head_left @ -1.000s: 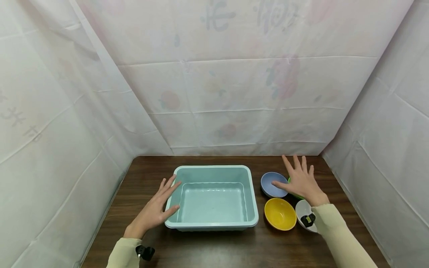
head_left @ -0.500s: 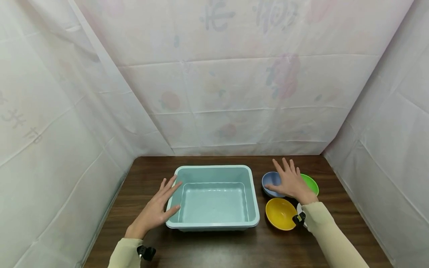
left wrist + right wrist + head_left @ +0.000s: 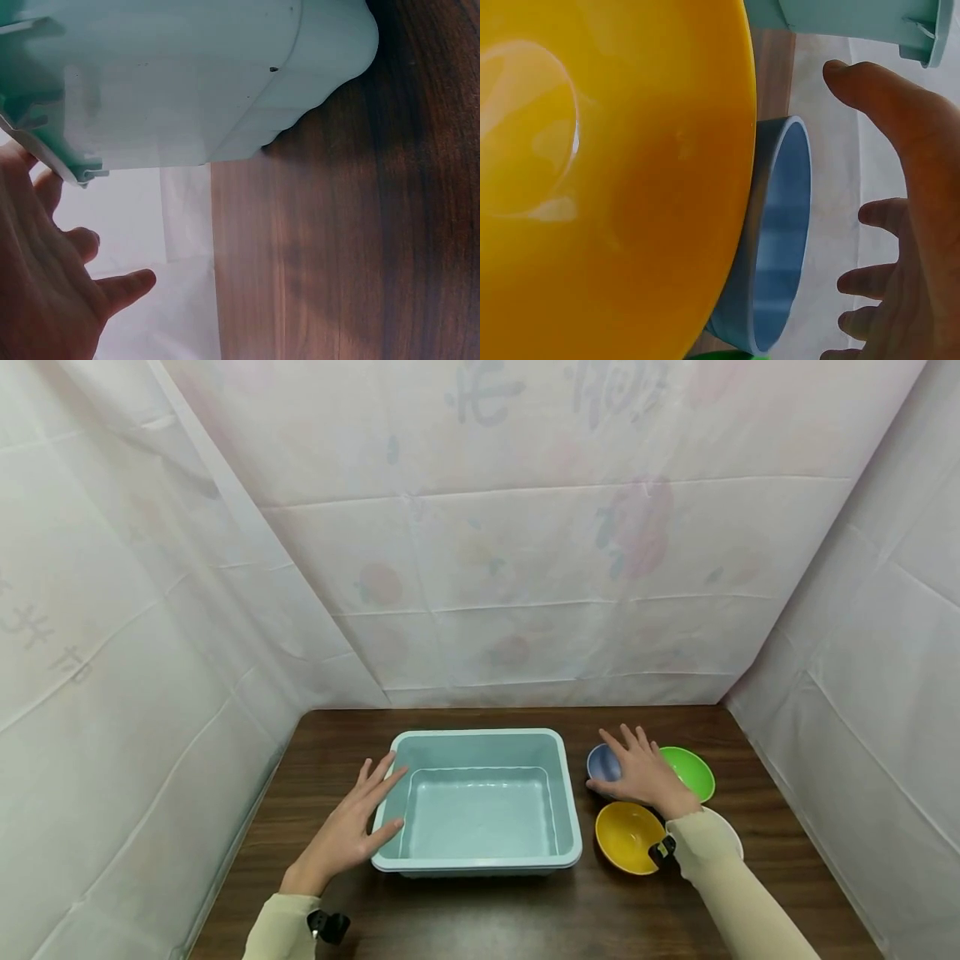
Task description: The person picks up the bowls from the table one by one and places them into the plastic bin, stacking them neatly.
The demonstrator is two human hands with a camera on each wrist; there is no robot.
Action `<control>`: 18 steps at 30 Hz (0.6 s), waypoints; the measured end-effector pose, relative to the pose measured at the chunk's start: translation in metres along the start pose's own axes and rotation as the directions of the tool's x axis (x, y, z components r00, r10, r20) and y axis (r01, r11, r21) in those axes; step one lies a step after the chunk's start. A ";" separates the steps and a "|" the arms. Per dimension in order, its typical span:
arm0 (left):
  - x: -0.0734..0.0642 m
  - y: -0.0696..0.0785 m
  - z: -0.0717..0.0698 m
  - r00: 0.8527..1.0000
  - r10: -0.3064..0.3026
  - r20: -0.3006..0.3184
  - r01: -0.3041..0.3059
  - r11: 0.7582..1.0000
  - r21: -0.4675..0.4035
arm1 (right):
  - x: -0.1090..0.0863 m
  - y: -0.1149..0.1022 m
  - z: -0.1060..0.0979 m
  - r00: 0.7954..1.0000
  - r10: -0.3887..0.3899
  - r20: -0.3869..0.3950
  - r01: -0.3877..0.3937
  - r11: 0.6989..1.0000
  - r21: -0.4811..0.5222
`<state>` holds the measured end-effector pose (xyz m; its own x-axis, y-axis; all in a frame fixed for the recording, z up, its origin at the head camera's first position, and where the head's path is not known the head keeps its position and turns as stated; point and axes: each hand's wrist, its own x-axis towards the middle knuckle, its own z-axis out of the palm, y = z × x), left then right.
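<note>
My left hand [image 3: 347,831] lies over the left rim of a pale teal plastic basin [image 3: 480,814], fingers spread and nearly straight. In the left wrist view the fingers [image 3: 124,291] show beside the basin's outer wall. My right hand [image 3: 641,774] hovers above a blue bowl [image 3: 602,763] with its fingers apart, holding nothing; it hides part of that bowl. The right wrist view shows a gap between the fingers and the blue bowl's rim [image 3: 799,187]. Nearer to me, below the right hand, sits a yellow bowl [image 3: 628,839].
A green bowl [image 3: 693,772] stands to the right of the blue one. Behind the right sleeve a white bowl [image 3: 727,833] is partly hidden. The dark wooden table [image 3: 480,914] is enclosed by white printed sheets [image 3: 510,552] at the back and sides.
My right hand has moved left and slightly lower in the head view, from near the green bowl to over the blue bowl. The green bowl is uncovered. The left hand has stayed nearly still.
</note>
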<state>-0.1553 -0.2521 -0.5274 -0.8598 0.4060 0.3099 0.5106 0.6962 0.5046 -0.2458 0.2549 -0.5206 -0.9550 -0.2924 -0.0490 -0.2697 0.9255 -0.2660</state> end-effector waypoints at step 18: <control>0.000 0.001 0.000 1.000 0.002 0.000 -0.002 1.000 0.005 | 0.003 0.000 0.010 0.997 0.014 0.082 -0.013 1.000 -0.007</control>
<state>-0.1552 -0.2516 -0.5267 -0.8587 0.4077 0.3106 0.5124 0.6985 0.4995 -0.2477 0.2512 -0.5299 -0.9454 -0.2982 -0.1317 -0.2578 0.9311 -0.2582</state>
